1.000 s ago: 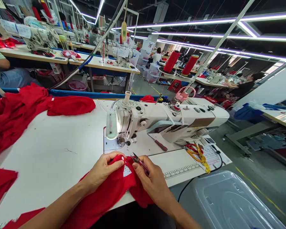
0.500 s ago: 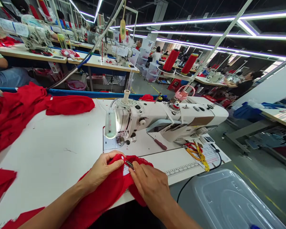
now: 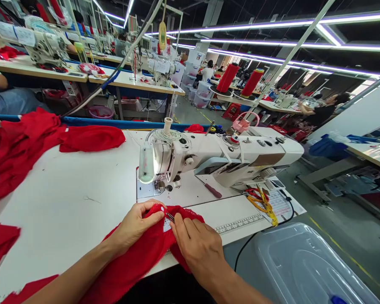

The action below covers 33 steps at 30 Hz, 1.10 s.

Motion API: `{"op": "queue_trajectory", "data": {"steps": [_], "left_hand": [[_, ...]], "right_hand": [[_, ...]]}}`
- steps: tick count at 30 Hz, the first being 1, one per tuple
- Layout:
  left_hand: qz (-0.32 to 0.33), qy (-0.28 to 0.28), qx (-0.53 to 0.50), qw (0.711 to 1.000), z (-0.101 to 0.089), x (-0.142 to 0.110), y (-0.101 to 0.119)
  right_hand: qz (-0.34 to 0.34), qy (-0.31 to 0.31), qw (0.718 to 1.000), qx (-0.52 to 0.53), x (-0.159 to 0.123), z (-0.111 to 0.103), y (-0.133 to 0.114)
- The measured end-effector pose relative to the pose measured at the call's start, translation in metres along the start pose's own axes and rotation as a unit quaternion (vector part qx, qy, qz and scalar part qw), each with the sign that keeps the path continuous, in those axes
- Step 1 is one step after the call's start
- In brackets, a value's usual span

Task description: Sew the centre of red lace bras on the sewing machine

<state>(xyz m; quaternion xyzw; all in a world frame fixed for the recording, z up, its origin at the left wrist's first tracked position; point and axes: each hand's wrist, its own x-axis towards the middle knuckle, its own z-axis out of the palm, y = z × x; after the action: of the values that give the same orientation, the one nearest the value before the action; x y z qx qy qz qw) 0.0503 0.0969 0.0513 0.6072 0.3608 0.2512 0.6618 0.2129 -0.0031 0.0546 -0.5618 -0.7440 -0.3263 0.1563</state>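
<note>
My left hand (image 3: 142, 223) pinches the edge of a red fabric piece (image 3: 139, 261) between thumb and fingers, in front of the sewing machine (image 3: 205, 156). A white label (image 3: 166, 225) shows on the cloth between my hands. My right hand (image 3: 198, 245) is closed around a small pointed metal tool (image 3: 170, 216), which looks like thread snips or tweezers. The tool's tip lies at the fabric beside the left thumb; its rear part is hidden in my fingers. Part of the red cloth hangs over the table's front edge.
Red fabric (image 3: 22, 147) is heaped at the left, beside a folded red piece (image 3: 91, 138). A screwdriver (image 3: 213, 191), orange-handled scissors (image 3: 256, 203) and a yellow tape measure (image 3: 269, 209) lie right of the needle area. A clear plastic lid (image 3: 310, 261) is at lower right.
The metal tool has turned slightly in my right fingers, and its two prongs show more clearly. My left hand holds the same spot on the cloth.
</note>
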Motion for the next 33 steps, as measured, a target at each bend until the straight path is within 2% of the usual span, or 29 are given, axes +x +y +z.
{"op": "queue_trajectory", "data": {"steps": [11,22,27,33], "left_hand": [[-0.001,-0.006,-0.002,1.000,0.0002,0.0008,-0.0024],[0.007,-0.009,0.003,1.000,0.0002,0.0010,-0.0031],[0.005,-0.008,-0.002,1.000,0.0004,0.0013,-0.0037],[0.015,-0.014,0.000,1.000,-0.0005,0.0014,-0.0048]], "right_hand": [[0.026,-0.014,0.999,0.013,-0.0021,-0.0017,-0.0014],[0.016,-0.017,1.000,0.005,-0.0027,-0.0011,-0.0015],[0.004,-0.018,1.000,-0.022,-0.0020,-0.0024,-0.0029],[-0.033,-0.057,0.997,-0.041,0.0001,-0.0079,-0.0024]]}}
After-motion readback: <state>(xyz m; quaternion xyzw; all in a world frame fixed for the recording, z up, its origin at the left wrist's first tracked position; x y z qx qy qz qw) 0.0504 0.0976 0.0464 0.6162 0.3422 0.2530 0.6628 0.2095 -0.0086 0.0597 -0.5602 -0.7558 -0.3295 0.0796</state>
